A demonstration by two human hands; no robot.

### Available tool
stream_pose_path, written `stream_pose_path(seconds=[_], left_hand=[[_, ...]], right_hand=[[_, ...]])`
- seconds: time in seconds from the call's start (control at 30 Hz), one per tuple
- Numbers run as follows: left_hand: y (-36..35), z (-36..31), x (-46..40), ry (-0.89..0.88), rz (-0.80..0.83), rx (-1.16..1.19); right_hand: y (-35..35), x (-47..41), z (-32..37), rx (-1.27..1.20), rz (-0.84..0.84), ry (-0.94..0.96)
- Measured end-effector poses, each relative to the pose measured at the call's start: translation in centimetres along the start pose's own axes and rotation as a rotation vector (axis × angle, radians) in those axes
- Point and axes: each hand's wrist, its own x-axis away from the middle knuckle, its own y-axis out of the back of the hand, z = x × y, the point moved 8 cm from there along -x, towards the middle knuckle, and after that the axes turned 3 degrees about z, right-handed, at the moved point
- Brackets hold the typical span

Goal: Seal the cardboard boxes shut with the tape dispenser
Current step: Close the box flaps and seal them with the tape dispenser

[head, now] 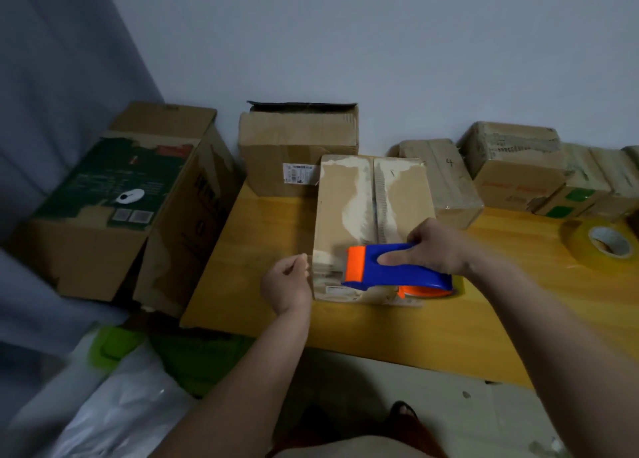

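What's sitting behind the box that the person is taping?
Behind the box stands a taller cardboard box with a white label, its top flap loose. To the right lies a flat box marked 4. The table right behind is hidden.

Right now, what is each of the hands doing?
Left hand: fingers curled at the cardboard box's near left edge; a grip cannot be told.
Right hand: grips the tape dispenser.

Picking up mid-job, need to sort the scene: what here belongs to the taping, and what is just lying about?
In the job: tape dispenser, gripped by right hand; box being sealed; left hand at its near corner.

Lying about: spare tape roll; green printed box; white bag.
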Motion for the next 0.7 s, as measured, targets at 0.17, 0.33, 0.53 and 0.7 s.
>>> stream_pose_path(seconds=[0.17, 0.33, 0.53, 0.7], left_hand=[[-0.3, 1.2, -0.9, 0.004, -0.026, -0.078], [-1.2, 2.2, -1.4, 0.005, -0.027, -0.117], [-2.2, 2.5, -0.8, 0.002, -0.062, -0.216], [-3.2, 3.1, -0.8, 0.124, -0.108, -0.328]], right_hand=[[-0.3, -1.5, 0.8, 0.122, -0.008, -0.047], [-0.9, -2.6, 0.7, 0.265, -0.046, -0.106], [-1.0, -3.2, 0.5, 0.266, -0.039, -0.105], [-1.3, -3.4, 0.5, 0.263, -0.03, -0.095]])
